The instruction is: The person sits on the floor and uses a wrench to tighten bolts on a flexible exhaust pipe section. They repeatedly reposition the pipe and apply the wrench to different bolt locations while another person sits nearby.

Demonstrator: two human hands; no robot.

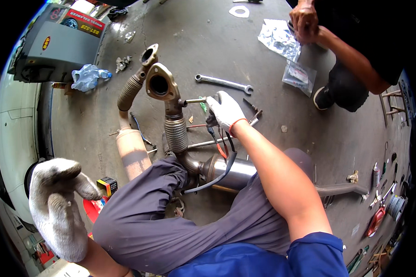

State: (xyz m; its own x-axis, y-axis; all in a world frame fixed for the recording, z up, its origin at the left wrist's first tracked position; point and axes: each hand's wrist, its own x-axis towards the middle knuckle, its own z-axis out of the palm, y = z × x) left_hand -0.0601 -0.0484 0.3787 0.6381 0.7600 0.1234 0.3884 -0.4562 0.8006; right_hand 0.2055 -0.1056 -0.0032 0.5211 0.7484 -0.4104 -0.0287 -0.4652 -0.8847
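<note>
My right hand (225,111), in a white glove, is closed round a thin metal rod (197,100). The rod's far end meets a small stub on the exhaust pipe (176,134), just below its oval flange (161,82). This pipe has a braided flexible section and bends down to a shiny metal canister (233,173) between my legs. Beneath the right hand hang a blue connector (211,131) and red and black wires. My left hand (60,203), gloved too, is raised at the left with its fingers loosely bent and apart, holding nothing.
A second exhaust pipe (131,92) with a muffler lies left of the first. A combination wrench (224,84) rests on the floor beyond my right hand. Another person's hand (305,21) is above plastic bags (279,39) at the upper right. A grey machine (60,44) stands far left.
</note>
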